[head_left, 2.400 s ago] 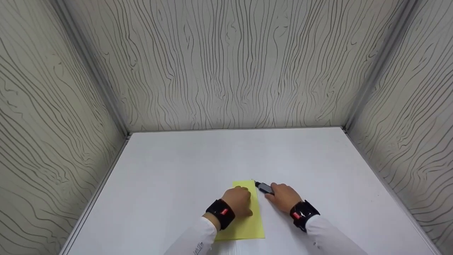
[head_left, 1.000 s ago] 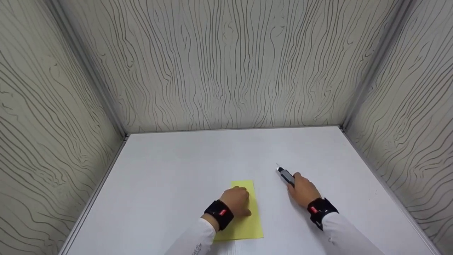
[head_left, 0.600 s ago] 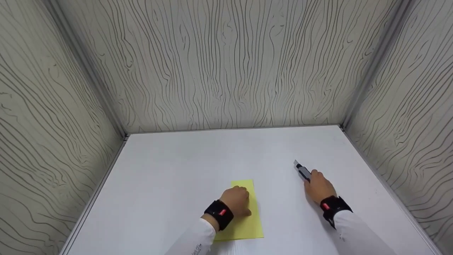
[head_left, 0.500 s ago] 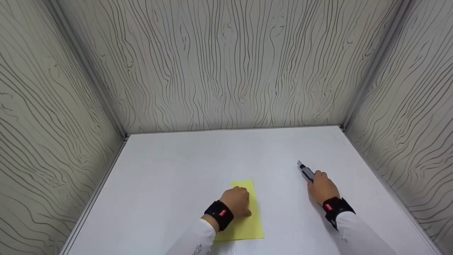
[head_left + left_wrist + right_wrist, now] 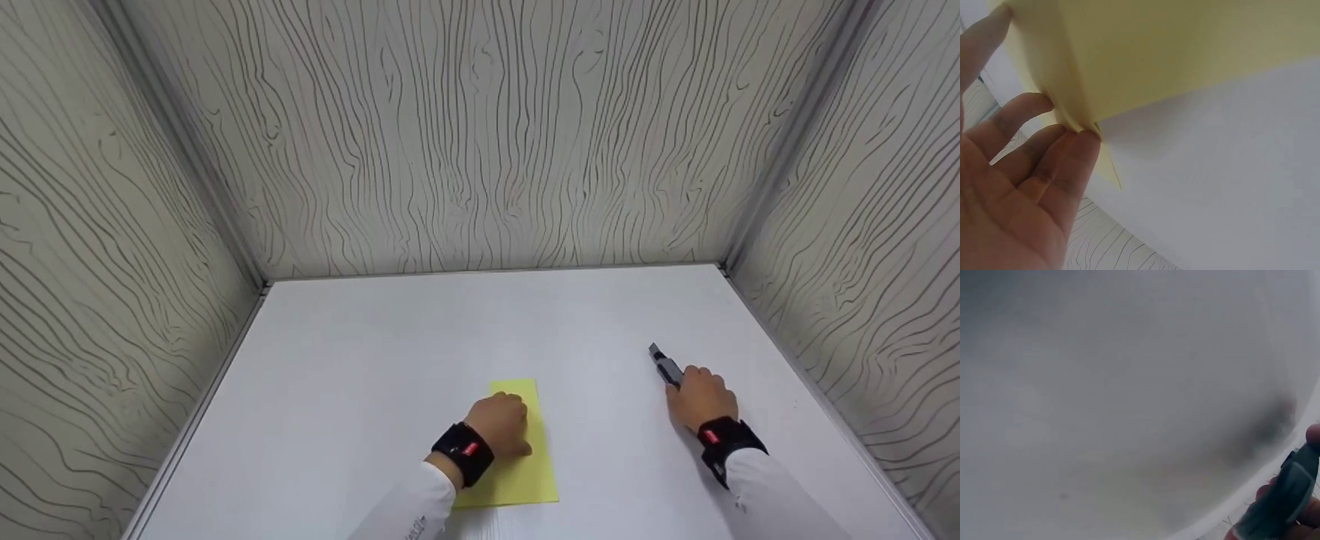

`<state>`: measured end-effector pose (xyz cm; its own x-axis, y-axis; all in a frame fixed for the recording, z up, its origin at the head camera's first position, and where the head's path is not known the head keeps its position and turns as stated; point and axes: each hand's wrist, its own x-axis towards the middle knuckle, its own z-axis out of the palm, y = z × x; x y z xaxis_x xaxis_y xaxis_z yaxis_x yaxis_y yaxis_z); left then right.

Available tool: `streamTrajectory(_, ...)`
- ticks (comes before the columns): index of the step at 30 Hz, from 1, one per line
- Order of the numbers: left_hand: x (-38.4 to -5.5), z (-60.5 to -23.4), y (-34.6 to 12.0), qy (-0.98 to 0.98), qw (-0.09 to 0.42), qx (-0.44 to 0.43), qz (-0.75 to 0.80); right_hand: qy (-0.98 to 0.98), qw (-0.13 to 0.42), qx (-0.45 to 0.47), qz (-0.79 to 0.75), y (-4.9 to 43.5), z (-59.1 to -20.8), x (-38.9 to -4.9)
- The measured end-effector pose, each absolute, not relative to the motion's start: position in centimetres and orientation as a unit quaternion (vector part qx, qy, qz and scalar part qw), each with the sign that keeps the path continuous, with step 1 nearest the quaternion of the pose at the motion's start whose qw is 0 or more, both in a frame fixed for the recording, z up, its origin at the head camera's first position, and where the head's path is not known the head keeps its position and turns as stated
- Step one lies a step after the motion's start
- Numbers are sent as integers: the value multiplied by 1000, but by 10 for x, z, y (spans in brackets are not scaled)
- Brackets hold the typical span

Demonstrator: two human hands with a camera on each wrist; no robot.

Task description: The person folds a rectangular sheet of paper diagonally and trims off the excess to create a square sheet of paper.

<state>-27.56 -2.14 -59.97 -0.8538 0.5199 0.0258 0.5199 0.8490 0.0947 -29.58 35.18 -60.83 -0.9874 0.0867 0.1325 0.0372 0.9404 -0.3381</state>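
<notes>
A sheet of yellow paper (image 5: 534, 476) lies near the front of the white table. On it rests my left hand (image 5: 500, 425), its bent fingertips pressing the sheet down. The left wrist view shows these fingertips (image 5: 1086, 140) on a creased part of the paper (image 5: 1185, 45), where a narrow strip juts out past the larger part's edge. Well right of the paper, my right hand (image 5: 701, 401) grips a grey and black utility knife (image 5: 668, 370), its blade out and pointing away from me. In the right wrist view the knife (image 5: 1278, 500) is partly cut off at the corner.
The white tabletop (image 5: 360, 345) runs back to a wood-grain patterned wall (image 5: 480, 150). Similar panels stand at the left and right, joined by grey metal corner posts (image 5: 180, 142). Black bands (image 5: 465, 452) are on both wrists.
My right hand has carried the utility knife from the paper's far right corner away to the right. The left hand and the paper have stayed in place.
</notes>
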Motion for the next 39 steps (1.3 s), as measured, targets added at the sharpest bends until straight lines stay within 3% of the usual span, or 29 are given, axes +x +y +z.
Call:
streamTrajectory(23,-271,-596,-21,964,5,263,42,-978,-7,-20,207,359,-587,-291)
streamTrajectory(32,-272,-598,-17,964,14,265,30,-984,81,6,158,324,-581,-292)
streamTrajectory(39,-274,-599,-15,962,6,272,29,-980,104,38,167,282,-571,-293)
